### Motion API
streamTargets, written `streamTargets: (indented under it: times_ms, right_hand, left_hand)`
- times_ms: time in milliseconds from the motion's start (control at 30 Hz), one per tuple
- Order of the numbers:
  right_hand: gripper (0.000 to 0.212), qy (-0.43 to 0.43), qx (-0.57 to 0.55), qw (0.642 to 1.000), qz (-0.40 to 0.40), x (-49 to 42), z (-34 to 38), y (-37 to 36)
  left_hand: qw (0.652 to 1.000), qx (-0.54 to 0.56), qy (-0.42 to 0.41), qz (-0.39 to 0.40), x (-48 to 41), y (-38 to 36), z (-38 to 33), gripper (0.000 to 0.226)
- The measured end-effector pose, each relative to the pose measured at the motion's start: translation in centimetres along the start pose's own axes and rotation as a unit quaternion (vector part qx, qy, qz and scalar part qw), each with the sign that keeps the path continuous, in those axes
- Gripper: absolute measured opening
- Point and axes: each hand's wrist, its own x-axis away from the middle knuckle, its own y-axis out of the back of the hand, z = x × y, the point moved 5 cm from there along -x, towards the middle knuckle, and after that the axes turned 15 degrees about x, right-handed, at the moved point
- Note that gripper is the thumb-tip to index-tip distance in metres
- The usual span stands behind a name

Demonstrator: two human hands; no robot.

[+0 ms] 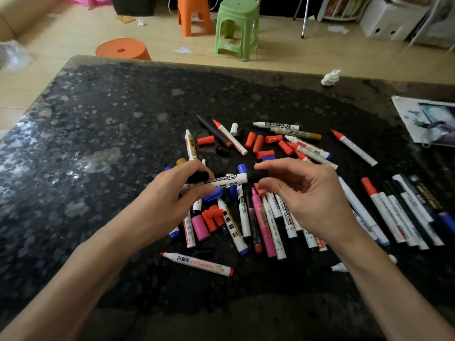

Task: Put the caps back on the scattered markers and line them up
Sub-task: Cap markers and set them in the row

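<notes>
Noted at left: left hand (pixel 177 190) curled round a white whiteboard marker (pixel 219 181), lifted above the scattered pile on the black stone table (pixel 98 119), long axis near level, running left to right, bare end pointing right. Directly off that end, touching or almost: black cap (pixel 256 174) (dark on dark, outline faint), pinched between thumb and forefinger of right hand (pixel 310 200), remaining fingers loosely bent. Judged: needs a leftward push of the cap along that same axis; farther right, row of capped markers (pixel 384 210) for lining up.
</notes>
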Motion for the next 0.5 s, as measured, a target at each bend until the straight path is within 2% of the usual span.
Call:
streamTargets:
  times_ms: [167,333,500]
  right_hand:
    - [0.029,-0.019,-0.04,0.999,-0.008,0.3,-0.3,-0.6]
    - [0.028,-0.024,-0.03,0.999,-0.014,0.2,-0.4,-0.7]
    - [0.018,-0.018,-0.009,0.999,0.033,0.3,0.2,-1.1]
  left_hand:
    - [1.0,0.006,-0.018,-0.02,0.2,0.2,-0.5,0.0]
    - [1.0,0.006,-0.014,-0.024,0.3,-0.1,-0.4,0.004]
    - [1.0,0.005,-0.012,0.005,-0.2,-1.7,-0.8,0.006]
